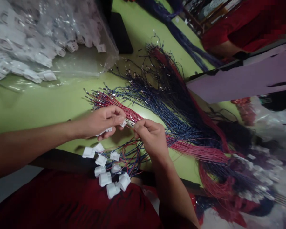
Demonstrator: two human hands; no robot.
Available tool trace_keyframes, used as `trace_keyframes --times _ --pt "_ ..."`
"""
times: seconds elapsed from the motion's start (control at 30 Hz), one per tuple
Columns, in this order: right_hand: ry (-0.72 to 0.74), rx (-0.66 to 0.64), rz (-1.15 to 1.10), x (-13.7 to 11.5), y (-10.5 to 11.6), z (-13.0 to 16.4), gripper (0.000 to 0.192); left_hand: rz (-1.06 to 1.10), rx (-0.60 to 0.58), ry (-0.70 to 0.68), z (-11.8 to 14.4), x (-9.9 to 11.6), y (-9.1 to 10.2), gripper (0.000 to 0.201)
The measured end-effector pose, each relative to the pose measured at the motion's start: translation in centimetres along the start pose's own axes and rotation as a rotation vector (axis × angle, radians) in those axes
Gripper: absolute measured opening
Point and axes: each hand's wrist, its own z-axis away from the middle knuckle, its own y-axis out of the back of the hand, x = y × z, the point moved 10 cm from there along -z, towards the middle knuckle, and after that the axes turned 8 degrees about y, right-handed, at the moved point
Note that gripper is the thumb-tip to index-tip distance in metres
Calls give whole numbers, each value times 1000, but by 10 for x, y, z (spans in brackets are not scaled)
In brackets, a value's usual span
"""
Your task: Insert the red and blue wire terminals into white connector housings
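Observation:
My left hand [109, 122] is closed around white plastic connector housings; one housing [123, 123] shows at the fingertips and another [105, 131] shows beneath the palm. My right hand [151, 135] pinches a thin wire [131, 123] by its terminal end, close to the housing at my left fingertips. Whether the terminal is inside the housing I cannot tell. Behind both hands lies a bundle of red wires [131, 112] with metal terminals. Below them, several white housings [105, 179] with red and blue wires attached hang at the table edge.
A clear plastic bag [85, 60] of loose white housings occupies the upper left of the green table [26, 105]. Blue wires [162, 111] and dark wires [166, 73] stretch across the middle. A pinkish panel [243, 79] stands at right. Another person's red sleeve [228, 28] shows beyond it.

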Motion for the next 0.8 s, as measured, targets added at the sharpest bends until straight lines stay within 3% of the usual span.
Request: trace_keyframes --times 0.37,0.53,0.8 --pt "-124 -62 -36 15 -9 -3 22 -1 22 44 -3 -3 1 8" --pt "-60 -137 -67 8 -24 -1 22 -58 28 76 0 -5 -3 7" --pt "45 -99 -82 1 -23 -5 16 -45 47 35 -4 -9 3 11"
